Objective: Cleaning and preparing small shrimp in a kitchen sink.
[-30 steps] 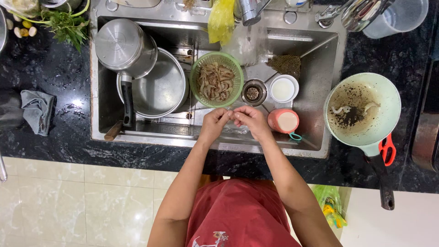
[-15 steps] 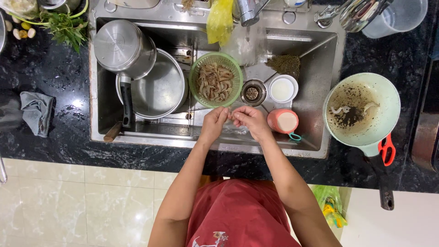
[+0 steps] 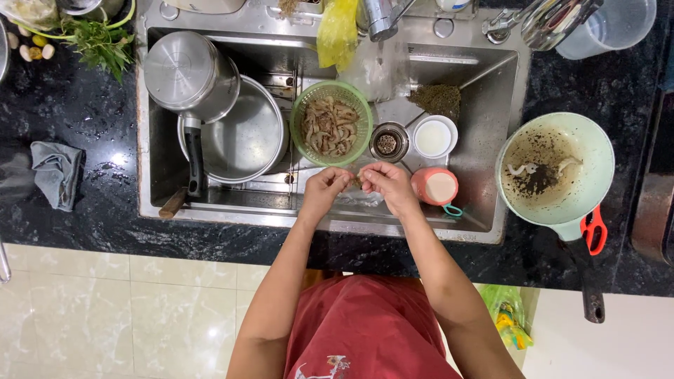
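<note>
Over the steel sink (image 3: 491, 210), my left hand (image 3: 325, 187) and my right hand (image 3: 385, 184) meet fingertip to fingertip, both pinching one small shrimp (image 3: 357, 182). Just beyond them sits a green colander (image 3: 298, 130) filled with raw shrimp. Beneath my hands lies a clear wet plastic bag (image 3: 359, 200) on the sink floor. A pink cup (image 3: 435, 187) stands right of my right hand, and a white cup (image 3: 434, 137) beyond it, next to the drain strainer (image 3: 388, 143).
Two steel pots (image 3: 242, 140) with a lid fill the sink's left part. A pale green pan (image 3: 554, 168) with dark scraps and red scissors (image 3: 595, 230) rest on the black counter at right. A grey cloth (image 3: 57, 174) and herbs (image 3: 98, 43) lie at left.
My hands stay over the sink's near edge; the fingers have shifted slightly on the shrimp. Nothing else has moved.
</note>
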